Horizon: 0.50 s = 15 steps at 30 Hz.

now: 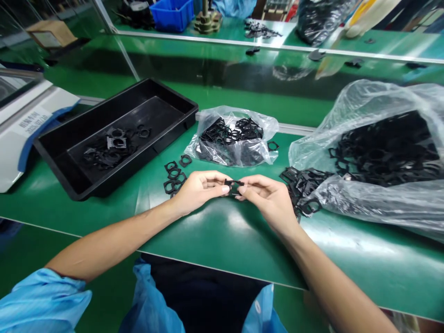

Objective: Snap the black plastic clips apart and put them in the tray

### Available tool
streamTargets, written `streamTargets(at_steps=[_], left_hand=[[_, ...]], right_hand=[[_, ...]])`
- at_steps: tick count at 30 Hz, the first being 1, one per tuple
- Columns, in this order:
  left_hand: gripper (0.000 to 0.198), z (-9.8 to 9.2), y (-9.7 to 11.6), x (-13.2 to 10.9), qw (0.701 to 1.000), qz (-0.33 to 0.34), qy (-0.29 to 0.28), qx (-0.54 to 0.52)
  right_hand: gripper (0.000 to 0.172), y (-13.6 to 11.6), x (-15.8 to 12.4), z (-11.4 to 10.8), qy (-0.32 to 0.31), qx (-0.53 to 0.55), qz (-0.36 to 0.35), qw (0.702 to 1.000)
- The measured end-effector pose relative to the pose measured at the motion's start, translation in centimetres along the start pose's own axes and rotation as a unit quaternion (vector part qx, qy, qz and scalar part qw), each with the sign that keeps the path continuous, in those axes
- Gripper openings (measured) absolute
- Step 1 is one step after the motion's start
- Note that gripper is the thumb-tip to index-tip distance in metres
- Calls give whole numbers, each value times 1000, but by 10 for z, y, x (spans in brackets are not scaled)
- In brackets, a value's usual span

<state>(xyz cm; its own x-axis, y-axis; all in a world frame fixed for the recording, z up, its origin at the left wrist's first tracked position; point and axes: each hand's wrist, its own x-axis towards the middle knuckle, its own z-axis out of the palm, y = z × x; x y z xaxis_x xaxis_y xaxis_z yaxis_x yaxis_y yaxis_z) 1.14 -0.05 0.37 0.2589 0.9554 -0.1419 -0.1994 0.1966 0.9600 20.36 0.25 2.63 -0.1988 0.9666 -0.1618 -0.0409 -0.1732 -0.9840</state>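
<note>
Between my two hands is a small black plastic frame [234,188], held above the green table. My left hand [199,188] pinches its left end between thumb and fingers. At the right end, my right hand [265,194] grips it the same way. Several loose black frames [174,174] lie just beyond my left wrist. A heap of similar black parts [303,185] sits beside my right hand, spilling from a large clear plastic bag [374,199]. Farther back, a smaller clear bag [239,155] is filled with black ring-shaped parts.
A black tray [166,136] with several black parts in it stands at the left. Beside it is a white machine [27,125] with a blue edge. Behind a clear partition are a blue bin [172,16], a metal fixture [207,21] and more black parts [260,30].
</note>
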Motion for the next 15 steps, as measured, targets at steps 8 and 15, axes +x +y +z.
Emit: streamTargets(at_steps=[8,15], left_hand=[[21,3,-1,-2,999,5,23,46],[25,1,0,-2,999,-27,-21,39]], right_hand=[[35,3,-4,2,-15,-32,-13,999],[27,3,-2,1,-12,-14,-5,1000]])
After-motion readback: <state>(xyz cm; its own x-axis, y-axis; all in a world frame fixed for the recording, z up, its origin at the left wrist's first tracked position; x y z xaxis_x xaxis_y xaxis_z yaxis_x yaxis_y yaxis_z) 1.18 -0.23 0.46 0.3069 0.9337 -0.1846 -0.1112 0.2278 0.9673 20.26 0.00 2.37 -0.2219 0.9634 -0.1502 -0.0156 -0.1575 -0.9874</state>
